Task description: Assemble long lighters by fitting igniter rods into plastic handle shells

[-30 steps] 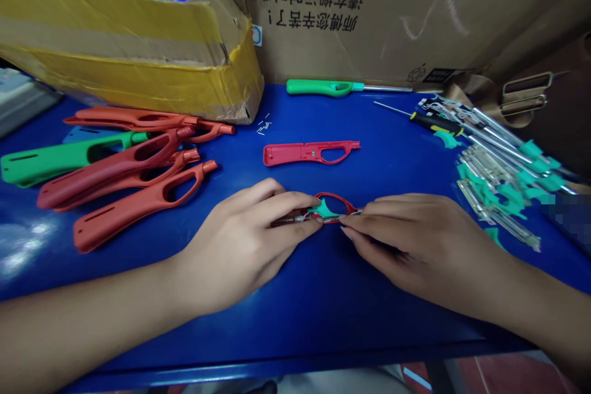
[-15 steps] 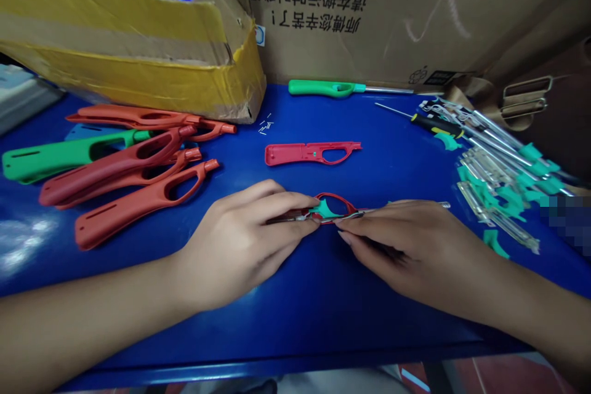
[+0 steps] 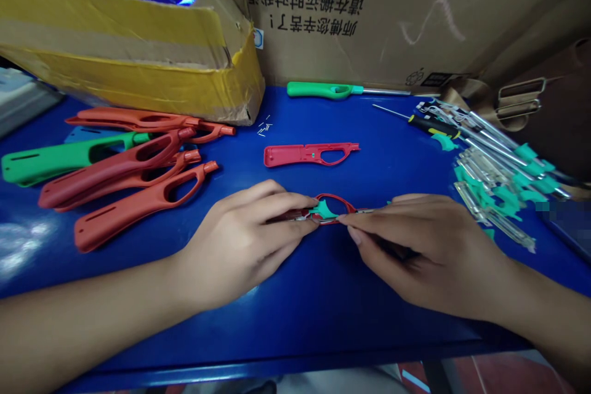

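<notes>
My left hand (image 3: pixel 244 240) is closed over the rear of a red lighter handle half (image 3: pixel 345 199), low over the blue table. A green trigger (image 3: pixel 327 209) sits in the handle's loop, beside my left fingertips. My right hand (image 3: pixel 429 246) has its fingers pinched together at the front of the loop, close to the lower rim. What lies between those right fingertips is hidden. Beyond both hands, a second red handle half (image 3: pixel 282 156) rests on the table with its hollow side up.
Orange, red and green handle shells (image 3: pixel 143 209) are piled at left. A taped carton (image 3: pixel 240 89) stands behind them. Tiny metal pins (image 3: pixel 264 129) lie near it. A green lighter (image 3: pixel 309 90) is at the back. Right: a screwdriver (image 3: pixel 434 125), metal tubes (image 3: pixel 496 146), clear fuel tanks (image 3: pixel 471 200).
My right fingertips have shifted slightly to the right along the loop's lower rim, and more of the rim shows. My left hand keeps its hold. The camera view has shifted a little.
</notes>
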`<move>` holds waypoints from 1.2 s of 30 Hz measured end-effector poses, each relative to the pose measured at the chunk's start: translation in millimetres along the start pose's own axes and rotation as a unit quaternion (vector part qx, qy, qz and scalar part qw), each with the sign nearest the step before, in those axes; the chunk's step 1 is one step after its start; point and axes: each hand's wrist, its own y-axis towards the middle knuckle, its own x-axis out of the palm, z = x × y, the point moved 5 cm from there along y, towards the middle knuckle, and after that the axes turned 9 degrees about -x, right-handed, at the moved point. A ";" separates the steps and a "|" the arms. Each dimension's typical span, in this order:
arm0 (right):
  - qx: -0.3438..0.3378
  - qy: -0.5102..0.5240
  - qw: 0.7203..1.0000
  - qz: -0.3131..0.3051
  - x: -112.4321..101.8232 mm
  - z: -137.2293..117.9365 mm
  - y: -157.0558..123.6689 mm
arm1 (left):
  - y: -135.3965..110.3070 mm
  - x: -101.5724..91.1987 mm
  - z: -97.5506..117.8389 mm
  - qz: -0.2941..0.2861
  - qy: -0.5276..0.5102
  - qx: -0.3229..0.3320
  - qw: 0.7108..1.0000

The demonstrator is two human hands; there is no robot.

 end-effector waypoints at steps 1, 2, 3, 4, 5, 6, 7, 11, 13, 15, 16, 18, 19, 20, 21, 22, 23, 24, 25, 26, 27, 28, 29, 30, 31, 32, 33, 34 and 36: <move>-0.007 0.004 1.000 -0.007 3.0 -0.4 -0.5 | -0.3 0.1 0.0 0.000 0.002 0.000 1.000; -0.011 0.006 1.000 -0.013 5.7 -0.7 -0.9 | -0.5 0.0 0.0 0.002 0.001 0.002 1.000; -0.013 0.007 1.000 -0.019 7.9 -0.7 -1.1 | -0.7 -0.2 0.1 0.004 -0.001 0.004 1.000; -0.013 0.008 1.000 -0.025 9.7 -0.6 -1.1 | -0.9 -0.5 0.2 0.007 -0.004 0.007 1.000; -0.013 0.010 0.999 -0.030 11.1 -0.4 -0.9 | -1.0 -0.9 0.4 0.011 -0.008 0.010 1.000; -0.014 0.012 0.999 -0.035 12.0 -0.4 -0.7 | -1.0 -1.2 0.5 0.014 -0.011 0.012 1.000; -0.016 0.013 0.999 -0.038 12.6 -0.5 -0.4 | -0.9 -1.4 0.7 0.017 -0.014 0.015 1.000; -0.018 0.018 0.999 -0.041 12.9 -0.8 -0.1 | -0.8 -1.3 0.7 0.019 -0.012 0.016 1.000; -0.012 0.021 0.999 -0.044 13.4 -0.4 -0.4 | -1.0 -1.5 0.4 0.022 -0.012 0.016 1.000; -0.001 0.027 0.998 -0.052 14.6 0.6 -0.4 | -1.4 -1.6 0.0 0.024 -0.012 0.016 1.000; 0.005 0.031 0.998 -0.056 15.3 1.1 -0.3 | -1.5 -1.4 -0.3 0.023 -0.011 0.015 1.000; 0.015 0.041 0.997 -0.060 16.4 2.0 0.2 | -1.5 -0.8 -1.0 0.020 -0.006 0.012 1.000; 0.017 0.045 0.997 -0.060 16.6 2.1 0.5 | -1.5 -0.5 -1.3 0.018 -0.003 0.011 1.000; 0.019 0.047 0.997 -0.058 16.4 2.1 0.7 | -1.5 -0.1 -1.4 0.016 0.000 0.010 1.000; 0.020 0.048 0.997 -0.056 16.1 2.1 0.8 | -1.4 0.1 -1.4 0.015 0.002 0.010 1.000; 0.019 0.047 0.997 -0.052 15.5 1.9 0.8 | -1.4 0.1 -1.4 0.014 0.003 0.009 1.000; 0.019 0.046 0.998 -0.048 14.9 1.7 0.7 | -1.3 0.1 -1.1 0.014 0.003 0.010 1.000; 0.019 0.044 0.998 -0.045 14.5 1.5 0.6 | -1.2 0.0 -0.9 0.014 0.003 0.011 1.000; 0.018 0.043 0.998 -0.044 14.3 1.4 0.5 | -1.0 0.0 -0.7 0.013 0.003 0.011 1.000; 0.016 0.043 0.998 -0.043 14.3 1.3 0.4 | -0.7 0.1 -0.6 0.012 0.003 0.011 1.000; 0.015 0.044 0.998 -0.045 14.7 1.3 0.3 | -0.5 0.2 -0.5 0.011 0.004 0.011 1.000; 0.014 0.045 0.998 -0.046 15.0 1.3 0.3 | -0.1 0.4 -0.5 0.009 0.004 0.012 1.000; 0.013 0.047 0.998 -0.045 15.3 1.3 0.4 | 0.1 0.4 -0.4 0.010 0.004 0.012 1.000; 0.011 0.048 0.998 -0.041 15.1 1.2 0.6 | 0.4 0.2 -0.4 0.011 0.004 0.012 1.000; 0.010 0.049 0.998 -0.037 14.8 1.2 0.7 | 0.6 0.0 -0.2 0.013 0.003 0.013 1.000; 0.010 0.049 0.998 -0.035 14.6 1.2 0.9 | 0.7 -0.2 -0.2 0.015 0.002 0.014 1.000; 0.010 0.049 0.998 -0.034 14.5 1.3 0.9 | 0.7 -0.4 -0.1 0.015 0.001 0.014 1.000; 0.012 0.048 0.998 -0.037 14.6 1.5 1.0 | 0.7 -0.4 -0.1 0.015 0.001 0.014 1.000; 0.013 0.045 0.998 -0.043 14.9 1.7 1.2 | 0.4 0.0 -0.3 0.013 0.001 0.014 1.000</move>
